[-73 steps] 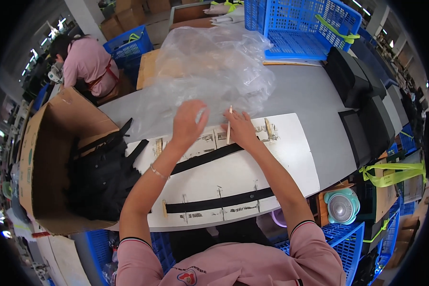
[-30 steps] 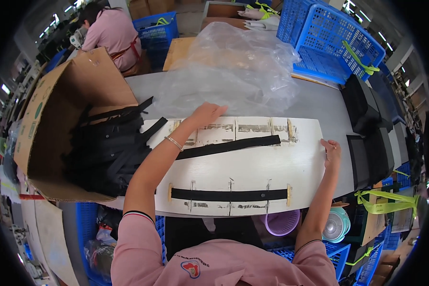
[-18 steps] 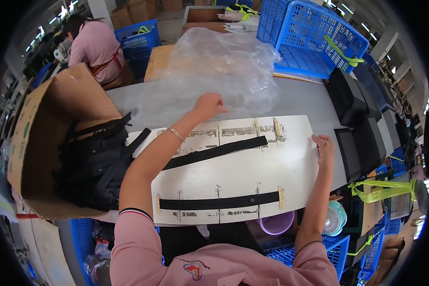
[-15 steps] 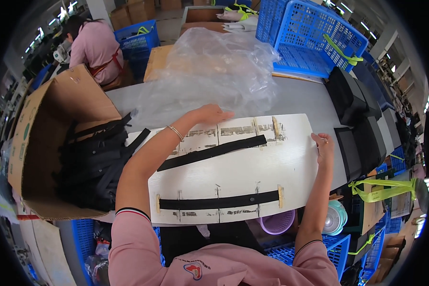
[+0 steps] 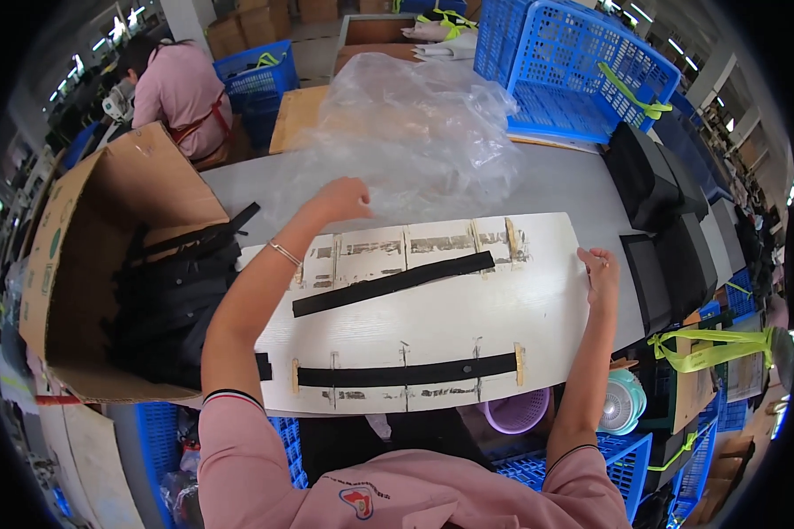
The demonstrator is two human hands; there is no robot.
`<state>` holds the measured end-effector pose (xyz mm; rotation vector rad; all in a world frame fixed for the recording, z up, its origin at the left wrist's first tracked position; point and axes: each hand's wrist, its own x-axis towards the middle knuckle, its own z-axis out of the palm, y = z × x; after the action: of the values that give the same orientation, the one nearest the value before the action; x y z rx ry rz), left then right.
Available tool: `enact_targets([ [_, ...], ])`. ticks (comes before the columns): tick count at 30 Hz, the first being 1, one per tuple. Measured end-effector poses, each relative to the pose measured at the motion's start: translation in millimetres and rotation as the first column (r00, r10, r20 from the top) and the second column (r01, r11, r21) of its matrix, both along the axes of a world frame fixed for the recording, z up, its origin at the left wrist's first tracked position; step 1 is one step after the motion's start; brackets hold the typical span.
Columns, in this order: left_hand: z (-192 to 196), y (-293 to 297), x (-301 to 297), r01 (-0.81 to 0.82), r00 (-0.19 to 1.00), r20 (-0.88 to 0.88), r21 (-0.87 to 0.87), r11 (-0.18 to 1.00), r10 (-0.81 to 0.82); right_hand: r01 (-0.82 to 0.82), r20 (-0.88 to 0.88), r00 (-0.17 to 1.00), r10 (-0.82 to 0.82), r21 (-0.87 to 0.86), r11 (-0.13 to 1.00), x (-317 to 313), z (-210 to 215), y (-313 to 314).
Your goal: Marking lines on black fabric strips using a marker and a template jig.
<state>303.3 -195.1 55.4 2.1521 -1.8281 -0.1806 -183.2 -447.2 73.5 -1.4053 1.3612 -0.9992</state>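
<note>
White board (image 5: 432, 309) lies flat on the grey counter (image 5: 547, 181), near edge overhanging toward the person. Two black straps on it: upper strap (image 5: 393, 284) runs diagonally, loose; lower strap (image 5: 406, 372) sits straight between taped marks.

Left hand (image 5: 344, 197) is at the board's far edge, touching the clear plastic bag (image 5: 406, 132), fingers curled; can't tell if it actually grips the film. Right hand (image 5: 598, 275) rests open on the board's right edge, holding nothing.

Risks: upper strap isn't pinned, so dragging the bag across could sweep it off. Board overhangs, so a push from the right hand could skew or tip it.

Hard to read: open cardboard box (image 5: 106, 264) holds a dark heap of straps (image 5: 172, 300), count unclear. Left fingertips hidden by the knuckles. Under-counter items mostly blocked.
</note>
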Motion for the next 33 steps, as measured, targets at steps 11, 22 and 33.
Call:
enact_targets([
  [11, -27, 9, 10, -0.096, 0.947, -0.256, 0.356, 0.93, 0.196, -0.041, 0.004, 0.999, 0.041, 0.011, 0.999, 2, -5, -5],
  [22, -3, 54, -5, -0.205, 0.961, -0.145, 0.199, 0.958, 0.236, -0.052, 0.064, 0.997, 0.049, 0.035, 0.998, 3, -15, -1],
  [33, -11, 83, -2, -0.241, 0.888, -0.332, 0.252, 0.937, 0.317, -0.067, 0.074, 0.995, 0.063, 0.059, 0.996, 12, -20, 0],
])
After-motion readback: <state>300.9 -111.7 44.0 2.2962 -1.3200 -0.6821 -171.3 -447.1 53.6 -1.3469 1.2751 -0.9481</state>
